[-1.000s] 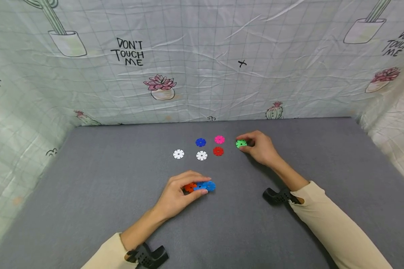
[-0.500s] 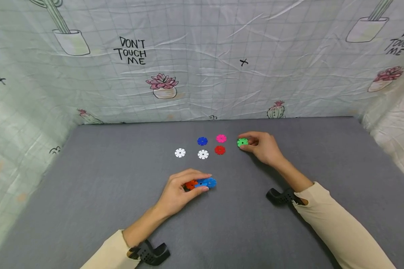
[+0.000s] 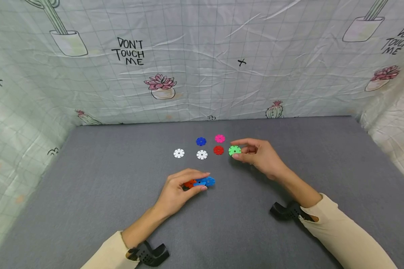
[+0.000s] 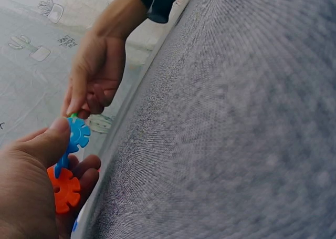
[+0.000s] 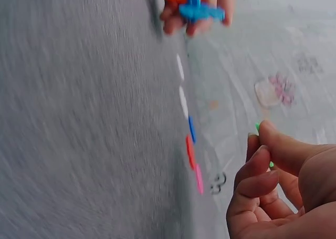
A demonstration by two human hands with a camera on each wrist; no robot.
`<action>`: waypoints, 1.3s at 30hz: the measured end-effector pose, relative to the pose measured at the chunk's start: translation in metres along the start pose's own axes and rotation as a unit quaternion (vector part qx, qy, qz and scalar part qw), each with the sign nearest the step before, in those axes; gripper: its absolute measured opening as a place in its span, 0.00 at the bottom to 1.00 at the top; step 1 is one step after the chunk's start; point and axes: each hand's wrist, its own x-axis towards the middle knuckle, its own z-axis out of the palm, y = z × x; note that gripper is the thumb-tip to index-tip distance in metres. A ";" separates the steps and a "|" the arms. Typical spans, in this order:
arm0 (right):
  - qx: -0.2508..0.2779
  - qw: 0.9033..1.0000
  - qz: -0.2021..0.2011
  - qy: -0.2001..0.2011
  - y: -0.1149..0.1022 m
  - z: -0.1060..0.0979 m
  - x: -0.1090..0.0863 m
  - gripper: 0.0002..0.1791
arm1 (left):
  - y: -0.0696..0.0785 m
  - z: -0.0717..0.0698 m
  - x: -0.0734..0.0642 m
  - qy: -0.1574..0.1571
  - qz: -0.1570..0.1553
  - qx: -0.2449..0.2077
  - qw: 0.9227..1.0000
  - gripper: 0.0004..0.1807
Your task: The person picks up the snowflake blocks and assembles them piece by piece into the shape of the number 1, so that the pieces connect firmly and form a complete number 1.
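Note:
My left hand [image 3: 178,188] holds a small joined piece of notched plastic discs between thumb and fingers, over the near middle of the table. An orange disc [image 4: 65,190] sits at the palm end of it, and light blue discs [image 4: 80,134] stick out past the thumb. Farther back on the right, my right hand [image 3: 260,155] pinches a green notched disc [image 3: 235,150] by its edge, thumb below and index finger above in the head view. That disc is raised off the table, just right of a red disc [image 3: 218,150].
Flat on the grey table [image 3: 121,209] lie a pink disc [image 3: 220,138], a dark blue disc [image 3: 201,141] and two white discs, one in the middle [image 3: 202,154] and one at left [image 3: 179,153]. A printed cloth [image 3: 202,74] hangs behind the table.
My right hand has lifted the green disc and brought it left and nearer, beside the red disc. My left hand keeps its hold on the joined discs, nearly still.

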 end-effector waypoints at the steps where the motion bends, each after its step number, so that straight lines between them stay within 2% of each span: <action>1: 0.009 1.000 0.002 -0.006 -0.001 0.002 -0.002 0.25 | 0.000 0.000 0.000 0.001 -0.003 0.001 1.000 0.20; 7: 0.053 0.998 0.003 -0.044 -0.007 0.012 -0.015 0.26 | 0.001 0.000 0.000 0.006 -0.007 0.006 1.000 0.20; 13: 0.074 0.995 -0.006 -0.072 -0.006 0.022 -0.024 0.26 | 0.001 -0.001 0.000 0.008 -0.014 0.012 1.000 0.19; 20: 0.076 0.993 0.002 -0.086 -0.001 0.034 -0.030 0.24 | 0.000 0.000 0.001 0.011 -0.005 0.009 1.000 0.19; 31: 0.117 0.988 0.008 -0.103 0.006 0.045 -0.035 0.24 | -0.001 0.000 0.000 0.010 0.001 0.004 1.000 0.19; 39: 0.122 0.987 0.009 -0.104 0.010 0.049 -0.035 0.23 | -0.029 0.002 -0.008 0.001 0.014 0.001 1.000 0.20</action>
